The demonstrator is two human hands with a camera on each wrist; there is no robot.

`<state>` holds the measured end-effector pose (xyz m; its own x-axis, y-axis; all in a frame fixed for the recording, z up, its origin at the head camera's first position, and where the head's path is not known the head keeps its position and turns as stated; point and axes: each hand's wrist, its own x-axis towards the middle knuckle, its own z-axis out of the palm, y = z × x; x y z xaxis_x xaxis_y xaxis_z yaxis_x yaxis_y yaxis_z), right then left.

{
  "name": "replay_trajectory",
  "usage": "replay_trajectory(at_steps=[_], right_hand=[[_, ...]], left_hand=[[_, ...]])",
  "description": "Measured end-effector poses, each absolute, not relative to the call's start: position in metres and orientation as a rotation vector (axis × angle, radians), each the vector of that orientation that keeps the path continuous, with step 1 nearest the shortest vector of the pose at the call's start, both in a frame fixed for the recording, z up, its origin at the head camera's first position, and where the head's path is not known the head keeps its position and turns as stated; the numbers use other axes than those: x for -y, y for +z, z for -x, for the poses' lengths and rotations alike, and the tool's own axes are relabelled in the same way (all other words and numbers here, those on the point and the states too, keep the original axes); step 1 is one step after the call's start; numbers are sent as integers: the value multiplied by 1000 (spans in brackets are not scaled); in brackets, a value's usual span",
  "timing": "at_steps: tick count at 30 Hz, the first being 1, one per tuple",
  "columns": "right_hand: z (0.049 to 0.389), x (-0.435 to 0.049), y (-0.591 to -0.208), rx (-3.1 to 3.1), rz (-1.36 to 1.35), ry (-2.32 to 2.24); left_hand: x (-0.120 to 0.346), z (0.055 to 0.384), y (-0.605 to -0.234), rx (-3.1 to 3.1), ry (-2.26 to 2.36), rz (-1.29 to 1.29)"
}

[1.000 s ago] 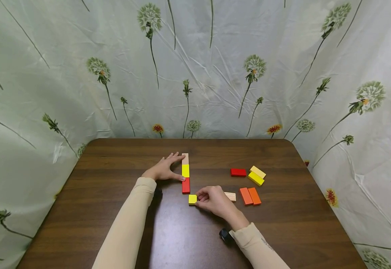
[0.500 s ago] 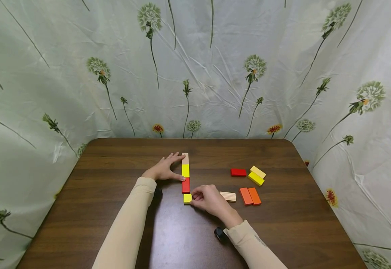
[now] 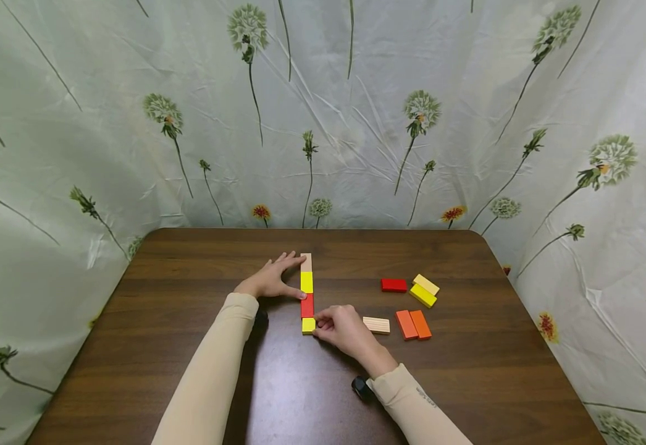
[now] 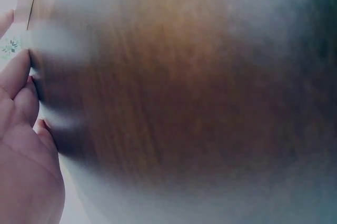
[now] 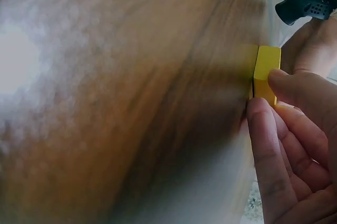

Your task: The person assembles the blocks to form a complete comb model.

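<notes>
Small yellow wooden-looking block (image 3: 309, 326) sits at the near end of a straight row on the dark brown wood-grain table (image 3: 189, 266). Row runs near to far: this block, then a red rectangular block (image 3: 307, 306), a bright yellow rectangular block (image 3: 306, 282), a pale wood-coloured block (image 3: 306, 264). Near block and red one appear to meet end to end, sides roughly in line; any hairline gap too fine to tell.

Right hand (image 3: 348, 330) is the nearer: just right of the near block, thumb and forefinger pinching it, other fingers curled in. Block lies left of those fingertips. From above it looks almost square; long axis cannot be told.

Left hand (image 3: 270, 281) left of the row, thumb and fingers spread wide, grasping nothing. Thumb tip at the red–yellow joint, forefinger at the pale block. Near block lies nearward and a little right of that thumb, apart from it.

Judgement: keeping the near block square to the row's near–far line is what counts; the spread left hand seems to steady the row.
</notes>
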<state>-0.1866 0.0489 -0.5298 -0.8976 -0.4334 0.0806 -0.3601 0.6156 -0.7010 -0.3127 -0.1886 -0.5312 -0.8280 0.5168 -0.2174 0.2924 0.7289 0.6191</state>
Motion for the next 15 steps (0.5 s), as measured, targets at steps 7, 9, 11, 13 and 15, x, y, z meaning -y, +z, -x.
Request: replay_trajectory(at_steps=[7,9,11,13,15], right_hand=[[187,-48,-531,-2731,637,-1160],[187,-48,-531,-2728,631,-1163],[187,-48,-531,-2725,617,-1161],[187,-49,-531,-2720,612,-1162],[187,-49,-531,-2717,605,-1160]], left_hand=[[188,313,-531,-2545,832,-612],[188,313,-531,-2544,830,-614],[188,313,-531,-2542,829,-617],[188,313,-531,-2541,830,-622],[188,314,-532,-2543,828,-628]])
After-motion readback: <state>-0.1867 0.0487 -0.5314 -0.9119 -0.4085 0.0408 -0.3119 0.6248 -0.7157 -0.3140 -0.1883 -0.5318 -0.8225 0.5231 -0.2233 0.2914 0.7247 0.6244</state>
